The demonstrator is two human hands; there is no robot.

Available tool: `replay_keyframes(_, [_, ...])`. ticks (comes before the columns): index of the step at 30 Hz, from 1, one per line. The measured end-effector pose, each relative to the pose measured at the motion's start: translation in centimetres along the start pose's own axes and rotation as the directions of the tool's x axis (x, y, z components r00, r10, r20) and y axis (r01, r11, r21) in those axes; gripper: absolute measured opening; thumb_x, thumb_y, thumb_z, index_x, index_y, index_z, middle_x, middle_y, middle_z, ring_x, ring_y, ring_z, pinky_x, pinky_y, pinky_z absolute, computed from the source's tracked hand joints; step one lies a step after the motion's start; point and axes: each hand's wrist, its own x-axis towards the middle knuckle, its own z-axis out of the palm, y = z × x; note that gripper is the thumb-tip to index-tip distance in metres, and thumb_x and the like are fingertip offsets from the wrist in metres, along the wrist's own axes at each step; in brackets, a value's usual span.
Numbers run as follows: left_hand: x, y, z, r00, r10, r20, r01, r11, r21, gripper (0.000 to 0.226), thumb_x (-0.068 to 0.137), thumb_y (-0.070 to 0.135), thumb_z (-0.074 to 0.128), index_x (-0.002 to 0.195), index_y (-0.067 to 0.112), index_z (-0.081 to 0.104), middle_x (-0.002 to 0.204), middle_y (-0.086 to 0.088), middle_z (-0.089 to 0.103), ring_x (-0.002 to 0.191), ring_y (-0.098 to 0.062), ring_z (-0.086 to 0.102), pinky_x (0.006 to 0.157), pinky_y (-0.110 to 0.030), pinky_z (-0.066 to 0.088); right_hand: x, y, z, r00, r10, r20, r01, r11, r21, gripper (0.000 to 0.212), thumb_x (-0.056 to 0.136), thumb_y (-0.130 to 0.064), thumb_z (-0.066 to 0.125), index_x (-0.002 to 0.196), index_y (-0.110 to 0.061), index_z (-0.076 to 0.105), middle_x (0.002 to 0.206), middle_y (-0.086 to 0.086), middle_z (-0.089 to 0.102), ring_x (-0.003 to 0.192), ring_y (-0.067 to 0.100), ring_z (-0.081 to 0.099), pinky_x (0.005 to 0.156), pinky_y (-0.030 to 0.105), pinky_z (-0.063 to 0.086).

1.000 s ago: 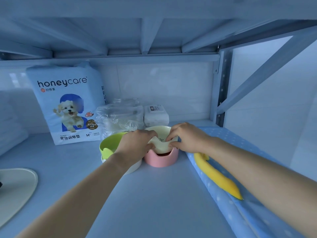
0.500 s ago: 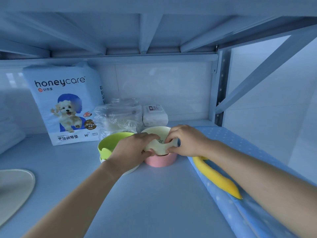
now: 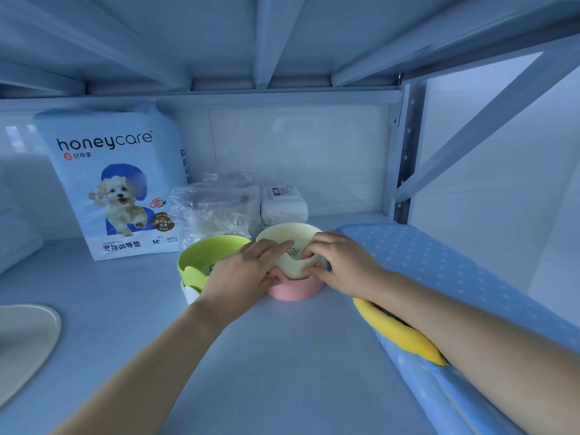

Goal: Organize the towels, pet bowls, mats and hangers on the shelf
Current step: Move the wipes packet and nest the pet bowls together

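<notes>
A cream pet bowl [image 3: 284, 238] sits nested in a pink pet bowl [image 3: 295, 291] at the middle of the shelf. My left hand [image 3: 243, 271] and my right hand [image 3: 340, 262] both grip the cream bowl's near rim, thumbs pressed on its front lip. Just left of them a green pet bowl [image 3: 204, 259] is stacked in a white one [image 3: 189, 293], touching my left wrist. A blue dotted mat [image 3: 445, 277] with a yellow piece [image 3: 405, 335] lies along the right side under my right forearm.
A honeycare training-pad pack [image 3: 110, 183] stands at the back left. A clear plastic bag [image 3: 213, 205] and a white wipes pack [image 3: 284, 205] sit behind the bowls. A pale flat mat [image 3: 25, 343] lies at the left edge. The shelf's steel post [image 3: 405, 152] rises at the back right.
The cream bowl has been pressed lower into the pink bowl, and both hands have shifted slightly back with it.
</notes>
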Motion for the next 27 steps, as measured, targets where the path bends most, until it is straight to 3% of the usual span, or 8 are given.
replay_keyframes(3, [0.5, -0.7, -0.9, 1.000, -0.025, 0.014, 0.025, 0.999, -0.024, 0.065, 0.080, 0.039, 0.068, 0.137, 0.041, 0.038, 0.126, 0.017, 0.051, 0.111, -0.010, 0.052, 0.062, -0.024, 0.045, -0.2, -0.1, 0.0, 1.000, 0.006, -0.007, -0.006, 1.000, 0.010, 0.022, 0.085, -0.027, 0.065, 0.103, -0.013, 0.066, 0.102, 0.000, 0.061, 0.099, 0.020, 0.050, 0.082, 0.027, 0.037])
replay_keyframes(5, [0.9, -1.6, -1.8, 0.991, -0.085, 0.104, 0.092, 0.994, -0.064, 0.069, 0.078, 0.044, 0.067, 0.138, 0.043, 0.033, 0.125, 0.019, 0.050, 0.113, -0.008, 0.050, 0.071, -0.024, 0.043, -0.2, -0.2, -0.2, 1.000, 0.009, -0.006, -0.009, 1.000, 0.029, 0.023, 0.086, -0.027, 0.065, 0.104, -0.013, 0.067, 0.106, 0.000, 0.061, 0.101, 0.019, 0.049, 0.083, 0.026, 0.037])
replay_keyframes(10, [0.3, -4.0, -4.1, 0.936, -0.182, 0.302, 0.233, 0.962, -0.144, 0.057, 0.068, 0.044, 0.076, 0.120, 0.045, 0.053, 0.104, 0.022, 0.059, 0.095, -0.005, 0.056, 0.084, -0.029, 0.049, 0.9, -0.9, -1.8, 1.000, -0.002, 0.017, 0.002, 1.000, 0.002, 0.025, 0.085, -0.035, 0.065, 0.104, -0.019, 0.068, 0.110, -0.003, 0.060, 0.106, 0.017, 0.049, 0.090, 0.028, 0.037])
replay_keyframes(14, [-1.7, -5.7, -4.8, 0.935, -0.239, 0.263, 0.291, 0.940, -0.179, 0.048, 0.067, 0.043, 0.077, 0.110, 0.047, 0.058, 0.081, 0.033, 0.054, 0.082, 0.007, 0.055, 0.079, -0.025, 0.048, 2.4, -2.8, -3.0, 0.999, -0.045, 0.015, 0.044, 0.997, 0.058, 0.027, 0.083, -0.034, 0.068, 0.105, -0.018, 0.068, 0.106, -0.002, 0.063, 0.103, 0.016, 0.054, 0.089, 0.030, 0.041])
replay_keyframes(17, [-3.6, -6.9, -5.3, 0.942, -0.252, 0.222, 0.290, 0.944, -0.159, 0.040, 0.068, 0.042, 0.076, 0.104, 0.049, 0.059, 0.086, 0.037, 0.053, 0.090, 0.003, 0.053, 0.080, -0.026, 0.047, 3.4, -5.1, -2.7, 0.993, -0.112, 0.027, 0.109, 0.989, 0.102, 0.027, 0.081, -0.029, 0.071, 0.106, -0.017, 0.069, 0.106, -0.003, 0.065, 0.102, 0.014, 0.055, 0.090, 0.028, 0.041])
replay_keyframes(21, [-5.2, -8.2, -5.5, 0.950, -0.263, 0.169, 0.292, 0.940, -0.176, 0.040, 0.069, 0.039, 0.078, 0.104, 0.046, 0.061, 0.099, 0.029, 0.055, 0.095, -0.002, 0.052, 0.082, -0.026, 0.045, 4.7, -8.2, -0.6, 0.975, -0.199, 0.094, 0.191, 0.978, 0.086, 0.032, 0.081, -0.025, 0.070, 0.112, -0.017, 0.067, 0.114, -0.002, 0.064, 0.107, 0.014, 0.054, 0.088, 0.022, 0.037])
replay_keyframes(24, [-5.5, -8.4, -5.2, 0.953, -0.262, 0.151, 0.288, 0.939, -0.188, 0.046, 0.067, 0.038, 0.080, 0.108, 0.043, 0.061, 0.099, 0.028, 0.053, 0.091, 0.000, 0.049, 0.078, -0.022, 0.040, 5.6, -9.7, 0.9, 0.966, -0.199, 0.167, 0.195, 0.980, 0.037, 0.039, 0.083, -0.026, 0.067, 0.120, -0.018, 0.061, 0.122, -0.002, 0.059, 0.114, 0.016, 0.050, 0.092, 0.029, 0.040])
replay_keyframes(27, [-5.6, -8.2, -4.9, 0.960, -0.248, 0.131, 0.272, 0.939, -0.212, 0.047, 0.066, 0.035, 0.081, 0.108, 0.042, 0.061, 0.095, 0.030, 0.052, 0.089, 0.001, 0.049, 0.077, -0.020, 0.039, 6.0, -10.2, 1.6, 0.966, -0.158, 0.203, 0.169, 0.985, -0.038, 0.042, 0.080, -0.030, 0.069, 0.119, -0.019, 0.059, 0.116, -0.001, 0.058, 0.109, 0.019, 0.050, 0.084, 0.031, 0.043])
